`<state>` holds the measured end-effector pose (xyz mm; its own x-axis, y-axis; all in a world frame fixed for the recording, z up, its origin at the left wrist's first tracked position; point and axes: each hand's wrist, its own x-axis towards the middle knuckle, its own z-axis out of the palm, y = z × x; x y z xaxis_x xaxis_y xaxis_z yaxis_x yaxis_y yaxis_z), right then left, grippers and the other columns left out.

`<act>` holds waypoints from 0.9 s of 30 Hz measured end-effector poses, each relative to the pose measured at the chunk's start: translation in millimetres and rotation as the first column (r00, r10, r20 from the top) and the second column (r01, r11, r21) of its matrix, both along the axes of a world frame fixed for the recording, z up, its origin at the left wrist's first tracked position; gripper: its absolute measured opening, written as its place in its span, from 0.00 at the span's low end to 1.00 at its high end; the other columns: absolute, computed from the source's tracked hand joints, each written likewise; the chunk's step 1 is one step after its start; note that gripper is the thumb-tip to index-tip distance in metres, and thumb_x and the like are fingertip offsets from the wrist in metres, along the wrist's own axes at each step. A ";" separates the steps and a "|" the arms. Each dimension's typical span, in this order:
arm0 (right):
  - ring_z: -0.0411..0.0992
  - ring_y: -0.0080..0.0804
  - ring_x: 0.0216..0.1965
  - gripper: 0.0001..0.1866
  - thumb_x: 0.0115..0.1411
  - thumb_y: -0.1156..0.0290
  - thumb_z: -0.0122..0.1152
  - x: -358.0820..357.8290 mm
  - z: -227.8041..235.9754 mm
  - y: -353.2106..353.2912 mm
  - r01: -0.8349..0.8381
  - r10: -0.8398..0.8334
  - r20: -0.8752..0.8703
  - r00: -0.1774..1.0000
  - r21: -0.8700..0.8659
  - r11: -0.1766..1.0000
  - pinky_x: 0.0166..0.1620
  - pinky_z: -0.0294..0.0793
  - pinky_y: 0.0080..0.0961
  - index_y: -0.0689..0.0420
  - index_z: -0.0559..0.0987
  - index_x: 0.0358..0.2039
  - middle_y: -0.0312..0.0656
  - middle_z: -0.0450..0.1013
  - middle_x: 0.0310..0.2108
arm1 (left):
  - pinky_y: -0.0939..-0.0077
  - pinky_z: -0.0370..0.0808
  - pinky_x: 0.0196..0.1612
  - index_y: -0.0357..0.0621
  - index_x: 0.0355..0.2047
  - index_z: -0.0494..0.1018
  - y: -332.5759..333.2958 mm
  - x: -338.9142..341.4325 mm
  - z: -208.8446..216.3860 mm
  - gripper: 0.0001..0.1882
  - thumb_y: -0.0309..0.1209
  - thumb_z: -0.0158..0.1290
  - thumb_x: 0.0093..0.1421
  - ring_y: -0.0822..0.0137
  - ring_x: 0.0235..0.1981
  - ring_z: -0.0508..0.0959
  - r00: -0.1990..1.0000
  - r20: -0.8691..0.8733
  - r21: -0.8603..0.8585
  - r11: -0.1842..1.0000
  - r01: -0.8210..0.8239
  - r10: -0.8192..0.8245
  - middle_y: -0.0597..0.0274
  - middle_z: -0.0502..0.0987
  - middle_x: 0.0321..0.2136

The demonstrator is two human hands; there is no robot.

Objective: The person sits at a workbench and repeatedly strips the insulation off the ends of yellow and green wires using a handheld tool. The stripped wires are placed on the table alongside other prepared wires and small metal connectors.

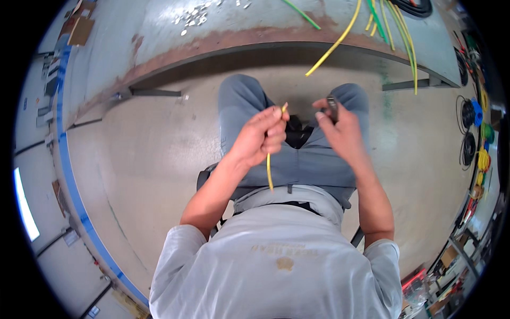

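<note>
Above my lap, my left hand (261, 136) is closed round a short yellow cable (270, 173). One end of the cable sticks up past my thumb and looks pale at its tip; the rest hangs down below the fist. To the right and apart from it, my right hand (340, 125) is curled round a small dark tool (332, 108), whose kind I cannot make out. A black object (298, 137) lies between my thighs, partly in shadow.
Ahead stands a metal workbench (212, 47) with a worn brown front edge. Several yellow and green cables (340, 43) overhang it at the right, and small silvery pieces (194, 16) lie scattered at the left. Coiled cables (467, 149) hang along the right side. Blue tape (79, 202) marks the left floor.
</note>
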<state>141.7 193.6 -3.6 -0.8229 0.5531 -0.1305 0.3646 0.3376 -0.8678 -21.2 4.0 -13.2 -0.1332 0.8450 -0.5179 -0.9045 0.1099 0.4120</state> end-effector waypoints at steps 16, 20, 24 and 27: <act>0.71 0.29 0.29 0.10 0.69 0.67 0.67 6.1 -4.1 -7.8 -0.140 0.157 0.058 0.986 -0.229 0.963 0.37 0.74 0.31 0.60 0.81 0.42 0.40 0.74 0.26 | 0.82 0.57 0.21 0.43 0.61 0.74 -22.9 -49.3 12.2 0.16 0.36 0.48 0.81 0.80 0.20 0.57 0.848 -0.195 0.117 0.870 -0.479 0.493 0.73 0.63 0.25; 0.70 0.27 0.29 0.10 0.68 0.67 0.68 9.7 -4.0 2.2 -0.041 0.037 -0.024 0.999 -0.195 0.980 0.37 0.74 0.29 0.61 0.81 0.42 0.38 0.73 0.25 | 0.82 0.65 0.28 0.43 0.61 0.76 -31.8 -118.0 66.4 0.15 0.34 0.50 0.80 0.78 0.25 0.68 0.066 -0.946 0.241 0.823 -0.515 0.318 0.70 0.72 0.28; 0.72 0.28 0.28 0.11 0.67 0.67 0.69 18.2 -1.6 23.1 0.065 -0.075 -0.094 0.993 -0.104 0.993 0.36 0.74 0.30 0.61 0.82 0.41 0.39 0.74 0.25 | 0.75 0.75 0.37 0.40 0.58 0.78 -32.2 -205.8 106.8 0.13 0.30 0.51 0.78 0.71 0.32 0.78 -0.522 -0.851 0.240 0.847 -0.474 -0.051 0.62 0.79 0.33; 0.76 0.36 0.28 0.10 0.65 0.67 0.70 13.4 3.2 60.1 0.232 -0.217 -0.145 0.965 0.093 0.968 0.36 0.76 0.33 0.60 0.83 0.38 0.43 0.77 0.25 | 0.63 0.79 0.43 0.42 0.56 0.79 -24.7 -277.2 97.9 0.13 0.28 0.53 0.75 0.56 0.38 0.82 -0.737 -0.637 0.127 0.913 -0.388 -0.225 0.52 0.83 0.38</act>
<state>155.1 253.7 -0.4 -0.6817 0.7305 0.0418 0.3262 0.3546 -0.8763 -298.5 -20.7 84.7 -0.5161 0.6248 0.5858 0.8521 0.4442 0.2769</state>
